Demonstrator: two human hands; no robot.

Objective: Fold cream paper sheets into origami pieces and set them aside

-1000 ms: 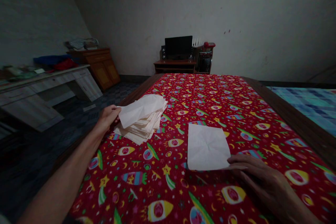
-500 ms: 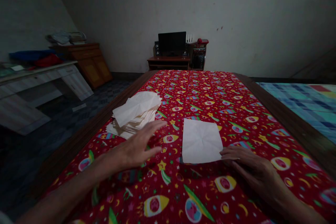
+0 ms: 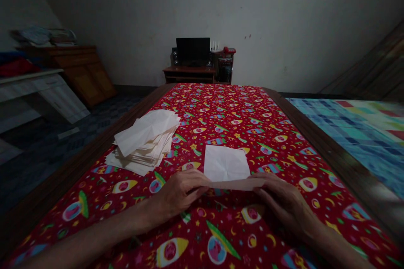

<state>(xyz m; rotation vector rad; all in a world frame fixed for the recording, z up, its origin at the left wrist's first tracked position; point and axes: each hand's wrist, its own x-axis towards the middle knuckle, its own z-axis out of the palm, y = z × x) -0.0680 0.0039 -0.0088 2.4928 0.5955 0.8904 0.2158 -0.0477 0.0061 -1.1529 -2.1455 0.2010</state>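
Observation:
A single creased white paper sheet [image 3: 226, 162] lies on the red patterned cloth [image 3: 252, 134] in front of me. My left hand [image 3: 181, 191] pinches its near left corner and my right hand [image 3: 284, 204] pinches its near right edge. The near edge is lifted and curled up between both hands. A loose stack of white paper sheets [image 3: 145, 141] rests on the cloth to the left, clear of both hands.
The cloth covers a table with a dark wooden rim [image 3: 315, 134]. A blue checked mat [image 3: 353, 130] lies to the right. A TV on a low stand [image 3: 193, 61] is against the far wall, with cabinets [image 3: 78, 71] at the left.
My left hand left the paper stack, swept right across the cloth and took the single sheet's near left corner. Both hands now lift the sheet's near edge. The view shifted right.

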